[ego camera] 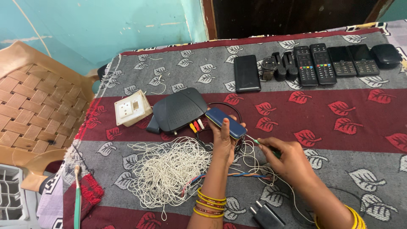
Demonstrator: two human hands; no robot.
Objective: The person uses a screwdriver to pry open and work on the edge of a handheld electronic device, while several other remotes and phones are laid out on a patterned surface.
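Brown woven plastic chair [29, 101] stands at far left, beside the patterned grey-and-maroon leaf-print cloth [347, 127] covering the bed. On the cloth, left to right: a cream square socket box [132, 108], a dark grey rounded set-top box [179, 109] with coloured plugs at its rear, and a loose heap of thin white wire [167, 169]. The left hand [223, 140] holds a small blue oblong phone with a yellow edge [225, 123], fingers wrapped about it from below; the phone's long axis runs from upper left to lower right. The right hand [288, 159] lies just to the phone's right, its grip closed narrowly on a slim green-handled screwdriver [263, 146] whose tip points left toward the phone's lower end, nearly touching. Twisted blue-and-orange wires [241, 174] cross beneath both wrists. A black plug adapter [267, 216] sits at the near edge. Along the far edge lie a black slab phone [246, 73] and a row of black remote controls [316, 63].
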